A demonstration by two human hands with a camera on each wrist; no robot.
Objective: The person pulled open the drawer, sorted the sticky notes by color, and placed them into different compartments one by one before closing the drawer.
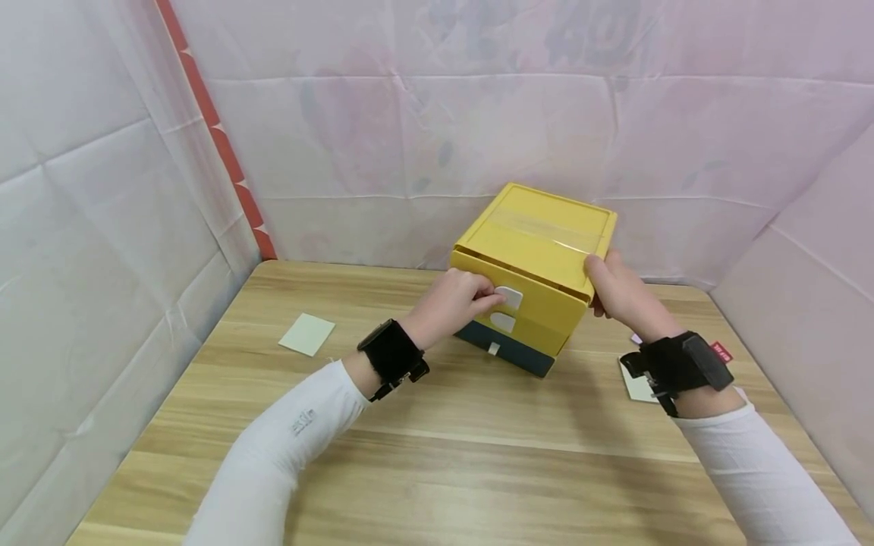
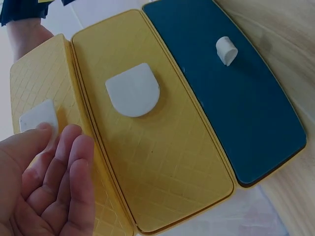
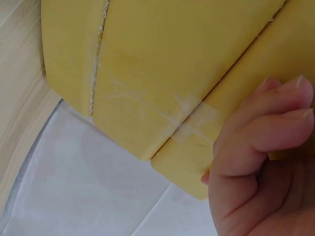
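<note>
- The top drawer's white tab [image 1: 508, 296], at frame centre, is being pinched by the left hand [image 1: 451, 303].
- The yellow drawer box [image 1: 539, 250] is being gripped at its right side by the right hand [image 1: 617, 292], fingers curled.

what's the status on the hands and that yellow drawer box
Left hand pinching white tab of top drawer. Right hand gripping side of yellow plastic three-drawer box. All drawers look closed. Nothing blocking drawer fronts.
</note>
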